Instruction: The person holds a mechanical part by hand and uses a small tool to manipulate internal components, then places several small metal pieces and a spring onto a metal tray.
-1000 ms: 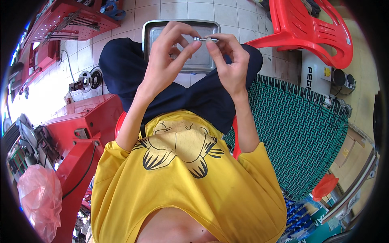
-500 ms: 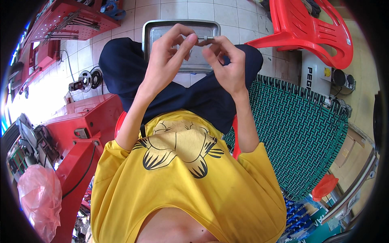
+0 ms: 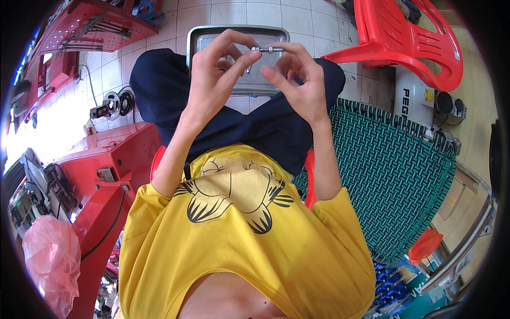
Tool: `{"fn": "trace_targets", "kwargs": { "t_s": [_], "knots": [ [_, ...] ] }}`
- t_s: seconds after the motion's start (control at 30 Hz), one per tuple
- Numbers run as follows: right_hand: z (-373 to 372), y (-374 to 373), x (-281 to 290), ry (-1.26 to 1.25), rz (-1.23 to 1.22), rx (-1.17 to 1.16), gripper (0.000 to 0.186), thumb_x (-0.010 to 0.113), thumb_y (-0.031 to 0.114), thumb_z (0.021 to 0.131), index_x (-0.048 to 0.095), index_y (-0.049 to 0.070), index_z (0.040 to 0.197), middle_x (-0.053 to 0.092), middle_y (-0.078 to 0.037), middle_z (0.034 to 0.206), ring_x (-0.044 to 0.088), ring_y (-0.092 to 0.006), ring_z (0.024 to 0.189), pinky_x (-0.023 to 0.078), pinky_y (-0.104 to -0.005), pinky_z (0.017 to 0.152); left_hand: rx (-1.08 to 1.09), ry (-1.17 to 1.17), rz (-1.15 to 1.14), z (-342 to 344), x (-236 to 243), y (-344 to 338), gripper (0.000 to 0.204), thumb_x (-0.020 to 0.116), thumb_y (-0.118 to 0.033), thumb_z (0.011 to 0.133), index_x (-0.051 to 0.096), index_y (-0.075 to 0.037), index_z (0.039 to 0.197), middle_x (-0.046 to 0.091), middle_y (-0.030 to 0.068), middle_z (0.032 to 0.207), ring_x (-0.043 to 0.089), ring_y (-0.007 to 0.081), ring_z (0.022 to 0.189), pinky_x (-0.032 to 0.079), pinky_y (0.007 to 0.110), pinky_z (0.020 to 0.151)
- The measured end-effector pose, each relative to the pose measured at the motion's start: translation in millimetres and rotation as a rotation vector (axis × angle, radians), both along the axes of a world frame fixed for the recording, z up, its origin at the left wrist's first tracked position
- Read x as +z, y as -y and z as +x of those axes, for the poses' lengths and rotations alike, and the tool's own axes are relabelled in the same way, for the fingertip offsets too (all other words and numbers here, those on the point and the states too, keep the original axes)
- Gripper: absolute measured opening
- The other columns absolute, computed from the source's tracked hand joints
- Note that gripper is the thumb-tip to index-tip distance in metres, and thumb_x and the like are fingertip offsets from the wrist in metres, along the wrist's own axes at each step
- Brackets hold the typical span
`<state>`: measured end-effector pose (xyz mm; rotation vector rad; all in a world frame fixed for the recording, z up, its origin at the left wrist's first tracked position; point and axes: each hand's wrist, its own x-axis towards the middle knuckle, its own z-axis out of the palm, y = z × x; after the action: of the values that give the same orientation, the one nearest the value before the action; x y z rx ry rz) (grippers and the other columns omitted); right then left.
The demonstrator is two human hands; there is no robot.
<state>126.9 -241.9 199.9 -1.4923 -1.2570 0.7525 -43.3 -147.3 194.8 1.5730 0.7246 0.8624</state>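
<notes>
My left hand (image 3: 212,77) pinches one end of a small metal bolt (image 3: 278,50) with thumb and forefinger. The bolt lies level above the tray, and a nut (image 3: 270,50) sits partway along its shaft. Another nut-like piece (image 3: 256,49) shows at my left fingertips. My right hand (image 3: 305,82) is at the bolt's other end, its forefinger touching or very near the tip. Its thumb stands apart from the bolt and the other fingers curl loosely. Below both hands, a metal tray (image 3: 239,28) rests on the floor; small parts in it are mostly hidden.
A red plastic chair (image 3: 409,45) is at the far right, above a green woven seat (image 3: 388,175). Red metal cabinets (image 3: 114,151) stand at the left, near a chainring with crank (image 3: 112,105). A pink plastic bag (image 3: 51,260) hangs at lower left.
The right thumb has moved away from the bolt and the right hand has shifted slightly right. More of the bolt now shows, including the piece at the left fingertips.
</notes>
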Motion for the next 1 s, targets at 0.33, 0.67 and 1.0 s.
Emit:
{"fn": "trace_targets", "kwargs": {
  "t_s": [0.33,0.67,1.0],
  "knots": [
    [4.6,-0.9,-0.3,0.028,-0.015,-0.038,0.031,0.084,0.02,0.086,0.073,0.012,0.114,0.061,0.003,0.068,0.05,-0.0027,0.056,0.034,-0.0203,0.051,-0.013,-0.07,0.064,-4.7,5.4,-2.0,0.016,0.076,0.0,0.089,0.07,0.001,0.104,0.071,0.0013,0.103,0.062,0.0059,0.077,0.052,0.023,0.066],
    [6.7,0.7,10.2,0.042,-0.1,0.009,0.033,0.084,0.023,0.087,0.072,0.012,0.116,0.055,0.003,0.066,0.037,-0.0006,0.051,0.029,-0.0214,0.048,0.018,-0.094,0.197,-3.8,5.4,-3.5,0.019,0.078,0.0,0.085,0.072,-0.001,0.104,0.073,0.0015,0.101,0.067,0.0082,0.079,0.054,0.024,0.065],
    [5.0,1.3,15.0,-0.024,-0.1,-0.042,0.028,0.082,0.02,0.088,0.072,0.01,0.112,0.055,0.003,0.067,0.037,-0.0024,0.051,0.03,-0.0227,0.048,0.011,-0.149,0.243,-4.1,6.2,-3.1,0.021,0.078,0.0,0.084,0.073,-0.003,0.103,0.074,0.0016,0.101,0.071,0.0101,0.08,0.052,0.024,0.066]
  ]
}}
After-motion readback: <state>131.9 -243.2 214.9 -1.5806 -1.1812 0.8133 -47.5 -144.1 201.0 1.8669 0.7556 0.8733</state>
